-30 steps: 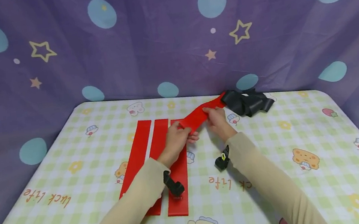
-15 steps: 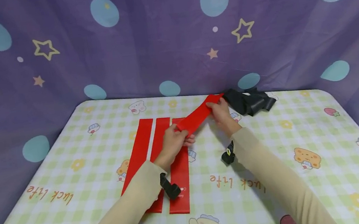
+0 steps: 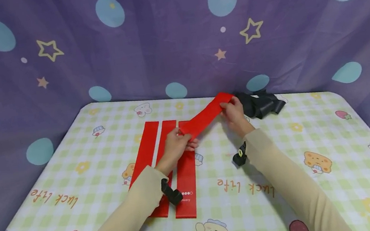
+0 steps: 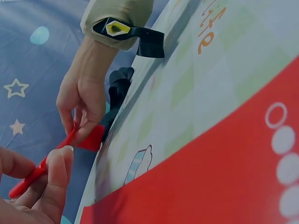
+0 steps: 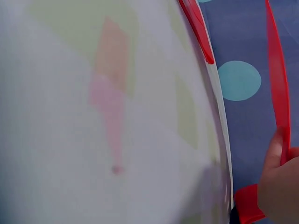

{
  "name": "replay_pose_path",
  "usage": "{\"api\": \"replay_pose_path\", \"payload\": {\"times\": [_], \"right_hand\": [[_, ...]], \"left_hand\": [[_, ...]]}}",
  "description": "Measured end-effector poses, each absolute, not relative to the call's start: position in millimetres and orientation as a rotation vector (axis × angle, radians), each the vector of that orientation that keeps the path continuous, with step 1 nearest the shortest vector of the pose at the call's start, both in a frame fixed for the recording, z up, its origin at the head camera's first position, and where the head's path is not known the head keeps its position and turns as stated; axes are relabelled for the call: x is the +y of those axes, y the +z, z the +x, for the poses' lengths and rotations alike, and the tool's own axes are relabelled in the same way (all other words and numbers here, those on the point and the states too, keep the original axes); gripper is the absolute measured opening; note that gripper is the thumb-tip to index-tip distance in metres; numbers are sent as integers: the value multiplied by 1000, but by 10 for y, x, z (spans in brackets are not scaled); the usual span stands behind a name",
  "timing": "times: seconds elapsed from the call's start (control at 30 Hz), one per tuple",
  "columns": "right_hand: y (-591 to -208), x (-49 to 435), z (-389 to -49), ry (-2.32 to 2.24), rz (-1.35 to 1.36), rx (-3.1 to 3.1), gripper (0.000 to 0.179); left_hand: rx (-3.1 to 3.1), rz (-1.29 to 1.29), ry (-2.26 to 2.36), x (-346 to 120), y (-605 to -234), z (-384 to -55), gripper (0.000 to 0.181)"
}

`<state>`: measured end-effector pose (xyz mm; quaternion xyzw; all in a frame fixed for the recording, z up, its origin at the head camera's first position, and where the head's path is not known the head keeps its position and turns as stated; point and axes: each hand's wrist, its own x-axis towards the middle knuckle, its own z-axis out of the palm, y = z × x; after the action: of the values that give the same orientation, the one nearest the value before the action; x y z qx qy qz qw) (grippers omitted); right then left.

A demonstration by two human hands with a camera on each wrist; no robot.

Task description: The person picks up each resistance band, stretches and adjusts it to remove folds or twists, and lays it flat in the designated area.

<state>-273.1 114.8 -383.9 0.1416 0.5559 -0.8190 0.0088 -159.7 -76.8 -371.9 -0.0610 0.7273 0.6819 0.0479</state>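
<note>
A red resistance band [image 3: 205, 117] is stretched between both hands above the table, sloping up toward the back right. My left hand [image 3: 176, 145] pinches its near end, thumb on top; the left wrist view shows the band [image 4: 32, 182] edge-on between thumb and fingers. At the other side my right hand [image 3: 234, 113] pinches the band, whose far end bends over beyond the fingers. Below the left hand, red bands lie side by side: a left one [image 3: 145, 146], a middle one [image 3: 169, 127] partly hidden by the arm, and a right one [image 3: 186, 177] printed with white dots.
Bunched black bands [image 3: 263, 106] lie at the back right of the table, just behind the right hand. A checked, cartoon-printed cloth [image 3: 322, 199] covers the table. A purple curtain [image 3: 175, 42] hangs along the back edge.
My right hand has moved right and slid along the red band toward its far end, which has come away from the black bands. My left hand has shifted slightly left and down.
</note>
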Motion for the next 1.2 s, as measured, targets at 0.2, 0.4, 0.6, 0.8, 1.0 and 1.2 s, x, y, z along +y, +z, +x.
{"api": "replay_pose_path", "payload": {"times": [0.2, 0.4, 0.6, 0.8, 1.0, 1.2], "right_hand": [[-3788, 1208, -2718, -2586, 431, 1697, 51], [-3770, 1270, -2712, -2619, 477, 1578, 57], [-3761, 1303, -2723, -2654, 506, 1514, 54], [-3728, 1355, -2725, -2694, 519, 1495, 58], [-3717, 1416, -2715, -2635, 558, 1522, 54], [-3724, 1457, -2713, -2615, 547, 1522, 53]], "left_hand": [[2233, -201, 2068, -870, -3752, -1559, 15], [2258, -229, 2009, -955, -3777, -1526, 14], [2270, -233, 1968, -1023, -3807, -1483, 17], [2267, -209, 1961, -1108, -3855, -1446, 18], [2266, -191, 1956, -1164, -3870, -1445, 21], [2255, -208, 1962, -1213, -3851, -1437, 23]]}}
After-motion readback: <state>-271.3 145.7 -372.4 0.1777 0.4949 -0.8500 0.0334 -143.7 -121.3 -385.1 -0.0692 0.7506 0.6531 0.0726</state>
